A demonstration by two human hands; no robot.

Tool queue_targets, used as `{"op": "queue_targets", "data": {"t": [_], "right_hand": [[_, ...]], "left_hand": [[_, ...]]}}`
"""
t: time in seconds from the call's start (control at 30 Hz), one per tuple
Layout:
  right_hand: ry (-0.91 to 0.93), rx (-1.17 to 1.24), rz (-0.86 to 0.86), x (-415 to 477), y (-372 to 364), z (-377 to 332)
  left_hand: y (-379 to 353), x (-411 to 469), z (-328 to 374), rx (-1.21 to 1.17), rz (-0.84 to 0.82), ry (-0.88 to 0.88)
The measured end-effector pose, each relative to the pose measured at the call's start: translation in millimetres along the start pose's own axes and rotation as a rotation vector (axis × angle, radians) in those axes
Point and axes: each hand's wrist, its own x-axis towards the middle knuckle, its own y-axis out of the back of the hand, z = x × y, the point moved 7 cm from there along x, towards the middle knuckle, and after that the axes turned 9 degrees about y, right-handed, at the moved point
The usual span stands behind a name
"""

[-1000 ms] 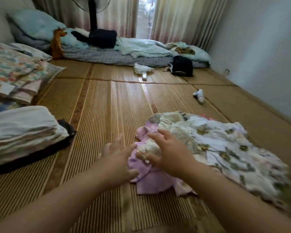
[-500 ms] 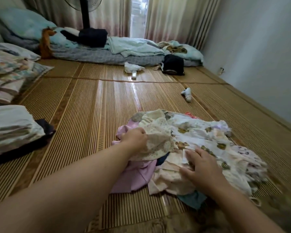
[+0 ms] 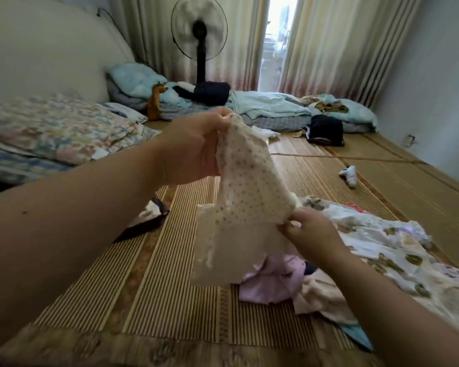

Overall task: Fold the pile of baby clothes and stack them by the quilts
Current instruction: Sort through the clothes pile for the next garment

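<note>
A cream baby garment with small dots (image 3: 245,197) hangs in the air above the woven mat. My left hand (image 3: 194,149) pinches its top edge, raised high. My right hand (image 3: 312,234) pinches its lower right corner. Below and to the right lies the pile of baby clothes (image 3: 376,250), with a pink piece (image 3: 270,282) at its near left side. The floral quilts (image 3: 59,128) lie stacked at the left.
The woven mat (image 3: 170,287) covers the floor. A standing fan (image 3: 200,35) spins at the back, with bedding (image 3: 270,107) and a black bag (image 3: 325,128) beyond. A white sock (image 3: 349,174) lies at right. A dark cloth (image 3: 143,223) sits under my left forearm.
My left hand has lifted the dotted cream garment up out of the pile, and my right hand has moved from the pile to the garment's lower corner. The view has tilted upward.
</note>
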Motion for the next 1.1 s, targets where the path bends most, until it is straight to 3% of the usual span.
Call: {"op": "queue_targets", "data": {"t": [0.1, 0.2, 0.37, 0.43, 0.53, 0.67, 0.73, 0.8, 0.9, 1.0, 1.1], "right_hand": [[0.033, 0.179, -0.043, 3, -13, -33], [0.04, 0.402, -0.019, 2, -15, -60], [0.213, 0.287, 0.017, 13, -14, -103], [0.252, 0.278, 0.073, 15, -12, -114], [0.261, 0.262, 0.087, 14, -13, -113], [0.186, 0.112, -0.072, 4, -40, -77], [0.145, -0.037, -0.191, -8, -60, -50], [0.064, -0.161, -0.241, -23, -74, -19], [-0.111, -0.069, -0.316, -44, -90, 25], [-0.148, -0.02, -0.349, -57, -98, 46], [-0.171, 0.066, -0.268, -53, -90, 55]], "left_hand": [[40, -35, 12, -0.037, 0.205, -0.036], [88, -73, 16, -0.12, 0.514, -0.051], [143, -120, 14, -0.048, 0.736, -0.035], [154, -132, 12, -0.04, 0.706, -0.022], [148, -142, -3, 0.04, 0.508, 0.082], [105, -139, -73, 0.401, 0.238, 0.495], [73, -130, -115, 0.603, 0.057, 0.613], [42, -119, -154, 0.653, -0.045, 0.681], [8, -97, -201, 0.8, -0.062, 0.704], [-8, -77, -228, 0.942, -0.08, 0.702], [6, -53, -227, 0.906, 0.064, 0.642]]}}
